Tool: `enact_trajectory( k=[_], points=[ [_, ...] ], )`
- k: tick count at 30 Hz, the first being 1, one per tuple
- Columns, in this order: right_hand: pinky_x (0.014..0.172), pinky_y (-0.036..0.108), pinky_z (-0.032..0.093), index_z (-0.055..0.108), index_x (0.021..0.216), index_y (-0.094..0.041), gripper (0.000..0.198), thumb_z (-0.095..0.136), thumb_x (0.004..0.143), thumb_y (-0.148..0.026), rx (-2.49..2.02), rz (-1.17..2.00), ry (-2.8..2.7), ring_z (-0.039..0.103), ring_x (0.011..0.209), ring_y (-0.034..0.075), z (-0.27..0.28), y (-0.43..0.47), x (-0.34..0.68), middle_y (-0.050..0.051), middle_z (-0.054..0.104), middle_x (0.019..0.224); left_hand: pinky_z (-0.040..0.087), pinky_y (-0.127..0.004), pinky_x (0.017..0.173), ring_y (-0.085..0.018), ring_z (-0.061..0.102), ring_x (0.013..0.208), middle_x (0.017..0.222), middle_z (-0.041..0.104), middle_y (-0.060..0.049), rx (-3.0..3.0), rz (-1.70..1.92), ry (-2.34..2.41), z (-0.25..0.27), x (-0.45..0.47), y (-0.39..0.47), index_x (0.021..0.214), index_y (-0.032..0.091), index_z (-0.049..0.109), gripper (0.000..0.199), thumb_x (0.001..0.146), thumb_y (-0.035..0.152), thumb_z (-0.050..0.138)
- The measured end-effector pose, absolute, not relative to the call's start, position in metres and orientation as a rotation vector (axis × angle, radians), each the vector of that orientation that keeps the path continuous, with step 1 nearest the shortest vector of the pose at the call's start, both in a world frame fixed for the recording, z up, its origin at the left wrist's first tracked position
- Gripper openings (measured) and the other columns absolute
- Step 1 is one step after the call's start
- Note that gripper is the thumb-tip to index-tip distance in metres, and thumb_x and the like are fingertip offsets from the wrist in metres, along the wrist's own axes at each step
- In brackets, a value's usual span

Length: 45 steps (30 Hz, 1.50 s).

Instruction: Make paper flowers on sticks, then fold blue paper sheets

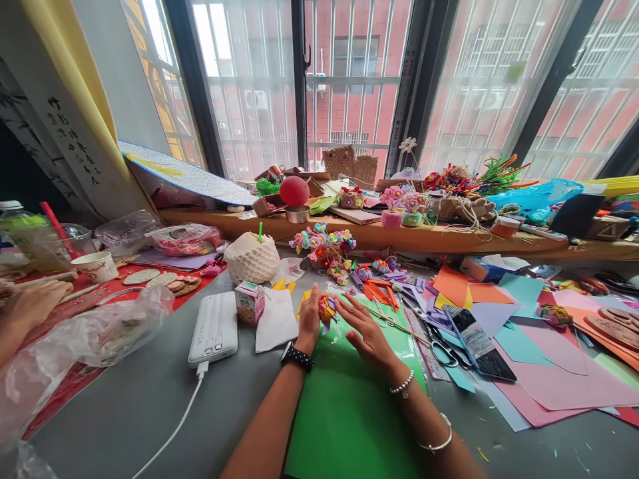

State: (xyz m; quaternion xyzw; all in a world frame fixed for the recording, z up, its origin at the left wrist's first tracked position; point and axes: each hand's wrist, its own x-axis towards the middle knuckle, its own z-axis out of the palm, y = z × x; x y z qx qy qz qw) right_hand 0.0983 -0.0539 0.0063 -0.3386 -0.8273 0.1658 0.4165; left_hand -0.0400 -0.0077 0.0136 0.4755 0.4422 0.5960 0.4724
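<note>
A small folded paper ball point(327, 309) in yellow, orange and purple sits between my two hands, above a green sheet point(357, 412). My left hand point(309, 316) is upright and holds it from the left; some of its fingers are hidden. Yellow paper shows just past that hand. My right hand point(367, 330) is open, with its fingers stretched toward the ball and their tips at or near its right side. A pair of small scissors point(385, 320) and a thin stick point(399, 326) lie beyond my right fingers.
At left are a white power bank point(214, 329) with a cable, a small carton point(249, 303), a napkin point(277, 319) and a foam-wrapped fruit point(252, 258). Larger scissors point(444, 354), a phone point(479, 342) and coloured paper point(564, 366) lie right. Another person's hand point(40, 303) is at far left.
</note>
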Motion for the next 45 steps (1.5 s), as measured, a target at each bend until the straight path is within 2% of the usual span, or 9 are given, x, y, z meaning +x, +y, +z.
enact_trajectory(
  k=[4, 8, 15, 20, 22, 28, 33, 40, 45],
  points=[
    [0.097, 0.041, 0.029, 0.055, 0.112, -0.024, 0.041, 0.032, 0.085, -0.046, -0.913, 0.46, -1.925, 0.038, 0.117, 0.022, 0.005, -0.045, 0.111, 0.003, 0.054, 0.118, 0.038, -0.022, 0.052, -0.015, 0.053, 0.053, 0.051, 0.058, -0.004, 1.391, 1.419, 1.269, 0.011, -0.043, -0.005, 0.054, 0.015, 0.06, 0.046, 0.073, 0.054, 0.045],
    [0.083, 0.037, 0.041, 0.064, 0.091, -0.018, 0.027, 0.046, 0.08, -0.035, -1.283, 0.357, -1.721, 0.056, 0.093, 0.022, 0.0, -0.032, 0.14, 0.008, 0.064, 0.095, 0.037, -0.024, 0.06, -0.017, 0.055, 0.062, 0.061, 0.061, -0.003, 1.903, 1.203, 1.345, 0.009, -0.042, -0.006, 0.069, 0.021, 0.064, 0.032, 0.079, 0.043, 0.044],
    [0.076, 0.034, 0.041, 0.063, 0.076, -0.018, 0.011, 0.054, 0.07, -0.016, -1.754, 0.052, -1.809, 0.054, 0.084, 0.024, -0.016, -0.024, 0.156, 0.008, 0.061, 0.084, 0.036, -0.03, 0.08, -0.022, 0.052, 0.088, 0.088, 0.062, -0.006, 2.235, 1.059, 1.173, 0.012, -0.041, -0.009, 0.079, 0.022, 0.063, 0.032, 0.081, 0.044, 0.04],
    [0.073, 0.034, 0.041, 0.057, 0.068, -0.019, 0.014, 0.047, 0.071, -0.01, -1.688, -0.038, -1.797, 0.053, 0.08, 0.023, -0.023, -0.022, 0.152, 0.008, 0.058, 0.077, 0.039, -0.035, 0.077, -0.027, 0.052, 0.086, 0.091, 0.055, -0.008, 2.315, 0.794, 1.248, 0.016, -0.044, -0.021, 0.092, 0.02, 0.06, 0.05, 0.053, 0.049, 0.068],
    [0.071, 0.035, 0.041, 0.056, 0.07, -0.018, 0.014, 0.045, 0.072, -0.011, -1.659, -0.038, -1.758, 0.053, 0.079, 0.023, -0.024, -0.02, 0.153, 0.009, 0.057, 0.077, 0.039, -0.034, 0.077, -0.027, 0.052, 0.088, 0.092, 0.055, -0.007, 2.309, 0.739, 1.192, 0.015, -0.045, -0.02, 0.093, 0.02, 0.06, 0.048, 0.052, 0.043, 0.07],
    [0.063, 0.032, 0.043, 0.054, 0.079, -0.018, 0.016, 0.04, 0.079, -0.026, -1.354, 0.231, -1.68, 0.054, 0.069, 0.02, -0.007, -0.027, 0.148, 0.007, 0.059, 0.077, 0.032, -0.034, 0.091, -0.024, 0.047, 0.104, 0.11, 0.055, -0.006, 2.178, 0.819, 0.935, 0.008, -0.044, -0.008, 0.106, 0.022, 0.055, 0.049, 0.058, 0.027, 0.067],
    [0.053, 0.026, 0.04, 0.058, 0.067, -0.019, 0.027, 0.046, 0.079, -0.04, -1.154, 0.502, -1.836, 0.05, 0.057, 0.014, 0.01, -0.039, 0.137, 0.002, 0.058, 0.064, 0.032, -0.034, 0.092, -0.024, 0.047, 0.105, 0.11, 0.056, -0.006, 2.076, 0.837, 0.88, 0.005, -0.044, -0.005, 0.104, 0.022, 0.057, 0.044, 0.061, 0.025, 0.065],
    [0.055, 0.027, 0.042, 0.061, 0.073, -0.02, 0.016, 0.057, 0.073, -0.036, -1.097, 0.665, -1.897, 0.054, 0.061, 0.015, 0.009, -0.041, 0.133, 0.001, 0.061, 0.067, 0.033, -0.033, 0.093, -0.024, 0.046, 0.108, 0.114, 0.054, -0.004, 1.964, 0.816, 0.91, 0.005, -0.043, -0.006, 0.108, 0.025, 0.055, 0.054, 0.056, 0.022, 0.068],
    [0.055, 0.027, 0.042, 0.06, 0.076, -0.019, 0.019, 0.057, 0.071, -0.037, -1.124, 0.732, -1.877, 0.054, 0.06, 0.015, 0.006, -0.037, 0.135, 0.001, 0.061, 0.067, 0.033, -0.034, 0.093, -0.024, 0.046, 0.108, 0.115, 0.053, -0.004, 1.944, 0.813, 0.914, 0.009, -0.043, -0.009, 0.109, 0.026, 0.054, 0.055, 0.056, 0.024, 0.069]
  ],
)
